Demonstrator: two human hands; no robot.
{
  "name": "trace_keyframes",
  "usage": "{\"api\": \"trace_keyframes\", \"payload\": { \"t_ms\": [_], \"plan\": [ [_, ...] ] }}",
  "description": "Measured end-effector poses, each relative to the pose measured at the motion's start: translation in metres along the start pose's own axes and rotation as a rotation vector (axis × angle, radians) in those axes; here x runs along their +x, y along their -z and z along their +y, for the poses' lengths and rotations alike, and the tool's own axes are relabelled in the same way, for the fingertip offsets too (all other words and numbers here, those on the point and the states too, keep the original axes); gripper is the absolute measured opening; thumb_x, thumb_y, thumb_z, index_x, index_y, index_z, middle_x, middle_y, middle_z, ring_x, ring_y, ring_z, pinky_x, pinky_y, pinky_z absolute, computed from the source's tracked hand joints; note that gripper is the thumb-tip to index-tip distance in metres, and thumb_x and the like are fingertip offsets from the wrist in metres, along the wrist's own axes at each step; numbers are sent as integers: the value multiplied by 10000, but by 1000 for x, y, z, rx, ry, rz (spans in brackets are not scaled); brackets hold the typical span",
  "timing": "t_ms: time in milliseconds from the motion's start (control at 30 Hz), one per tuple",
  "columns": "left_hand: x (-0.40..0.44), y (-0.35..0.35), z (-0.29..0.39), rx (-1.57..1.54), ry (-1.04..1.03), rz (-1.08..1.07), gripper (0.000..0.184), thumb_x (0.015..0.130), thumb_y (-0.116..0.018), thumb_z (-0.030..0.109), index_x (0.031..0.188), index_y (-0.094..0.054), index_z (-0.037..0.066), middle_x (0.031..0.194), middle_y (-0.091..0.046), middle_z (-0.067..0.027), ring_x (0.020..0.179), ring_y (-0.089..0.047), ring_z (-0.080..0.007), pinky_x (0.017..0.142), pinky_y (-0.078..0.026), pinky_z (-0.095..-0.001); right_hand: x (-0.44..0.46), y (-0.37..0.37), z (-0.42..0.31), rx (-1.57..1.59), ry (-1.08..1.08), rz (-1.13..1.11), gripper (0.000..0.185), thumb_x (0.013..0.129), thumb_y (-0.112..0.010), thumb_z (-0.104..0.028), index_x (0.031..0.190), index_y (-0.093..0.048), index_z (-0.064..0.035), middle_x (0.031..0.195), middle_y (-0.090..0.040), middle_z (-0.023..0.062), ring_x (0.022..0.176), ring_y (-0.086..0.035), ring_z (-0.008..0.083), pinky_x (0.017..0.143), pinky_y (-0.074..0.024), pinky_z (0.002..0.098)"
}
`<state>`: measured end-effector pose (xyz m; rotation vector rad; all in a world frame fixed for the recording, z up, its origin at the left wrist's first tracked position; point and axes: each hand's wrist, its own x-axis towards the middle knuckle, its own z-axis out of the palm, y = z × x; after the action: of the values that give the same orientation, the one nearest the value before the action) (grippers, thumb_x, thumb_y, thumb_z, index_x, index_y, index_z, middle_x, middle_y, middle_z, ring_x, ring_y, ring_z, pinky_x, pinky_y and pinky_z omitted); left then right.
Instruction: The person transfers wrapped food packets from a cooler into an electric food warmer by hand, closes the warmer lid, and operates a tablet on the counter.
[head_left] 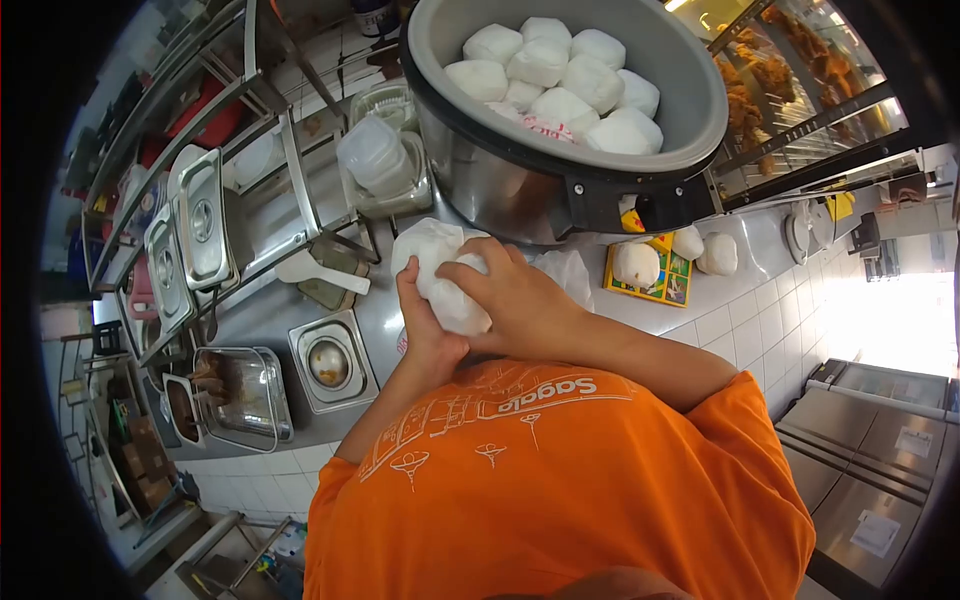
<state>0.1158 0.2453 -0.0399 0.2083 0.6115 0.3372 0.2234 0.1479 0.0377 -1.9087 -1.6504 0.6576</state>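
Note:
Both my hands are closed around a white paper-wrapped packet (440,275), held low over the steel counter close to my chest. My left hand (432,330) grips its lower left side, thumb upward. From the right, my right hand (515,295) wraps its fingers over the packet's side. What the paper contains is hidden. Just beyond stands a large round steel pot (490,185) with a grey inside, piled with several similar white packets (540,62). A crumpled clear plastic bag (566,275) lies right of my right hand.
On the right, white packets (636,264) sit on and beside a colourful box (670,285). A glass case (790,80) holds fried pieces. Leftward are a white paddle (325,272), clear plastic containers (380,160), a steel pan (333,362), a glass dish (245,400) and a metal rack (300,175).

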Motion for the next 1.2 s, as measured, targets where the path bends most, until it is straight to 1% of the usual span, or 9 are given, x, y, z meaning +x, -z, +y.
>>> {"api": "trace_keyframes", "payload": {
  "t_ms": [167,233,267,433,500,600,967,1067,1200],
  "plan": [
    [-4,5,3,61,-21,-62,653,843,-395,585,1312,-446,133,1256,-545,-88,1147,-534,-270,906,-460,-479,-7,108,-21,474,74,-86,763,592,-802,-200,1263,-462,-76,1176,-513,99,1107,-531,239,910,-450,358],
    [-8,16,4,119,-24,-22,665,822,-412,604,1339,-420,186,1275,-535,-61,1150,-530,-252,861,-467,-502,-1,167,-3,327,267,-22,885,529,-833,-227,1291,-427,-35,1218,-519,93,1094,-532,207,897,-454,331],
    [-11,21,5,114,-19,-3,667,821,-412,606,1338,-419,184,1278,-532,-59,1149,-530,-253,859,-467,-498,3,193,-2,538,55,-64,915,527,-829,-264,1310,-410,-46,1218,-522,97,1105,-529,208,911,-449,331],
    [-14,39,6,69,-17,42,669,822,-411,610,1338,-414,184,1286,-522,-60,1149,-525,-253,855,-468,-483,55,271,79,-358,-278,-267,883,565,-796,-272,1345,-400,-143,1128,-566,124,1082,-547,224,927,-436,320],
    [-14,46,7,70,-30,44,672,823,-407,613,1339,-410,182,1284,-523,-63,1147,-526,-251,856,-468,-486,70,264,87,-546,-516,-481,824,587,-786,-279,1329,-448,-168,1153,-584,151,1096,-554,266,925,-440,340],
    [-17,50,9,64,-61,54,679,824,-405,617,1340,-406,177,1286,-520,-68,1146,-527,-249,852,-469,-489,80,254,128,-525,-472,-673,746,612,-786,-290,1289,-510,-145,1200,-588,152,1098,-563,301,934,-438,356],
    [-15,35,16,140,-159,-18,673,831,-487,515,1367,-357,130,1303,-500,-86,1168,-518,-261,843,-513,-488,73,255,133,-543,-477,-621,477,730,-732,-152,1173,-570,-79,1166,-603,111,1103,-562,263,963,-417,341],
    [-19,23,24,232,-195,-56,673,822,-544,449,1370,-348,110,1308,-492,-99,1187,-507,-270,858,-514,-501,71,265,119,-730,-264,-453,453,750,-717,-162,1172,-570,-89,1142,-614,112,1084,-573,260,927,-444,348],
    [-31,0,40,352,-114,-171,671,820,-600,359,1372,-342,80,1315,-484,-111,1202,-496,-266,883,-503,-497,77,215,15,-394,15,100,459,761,-709,-157,1187,-557,-80,1054,-637,132,1019,-594,299,855,-487,388]
  ]
}}
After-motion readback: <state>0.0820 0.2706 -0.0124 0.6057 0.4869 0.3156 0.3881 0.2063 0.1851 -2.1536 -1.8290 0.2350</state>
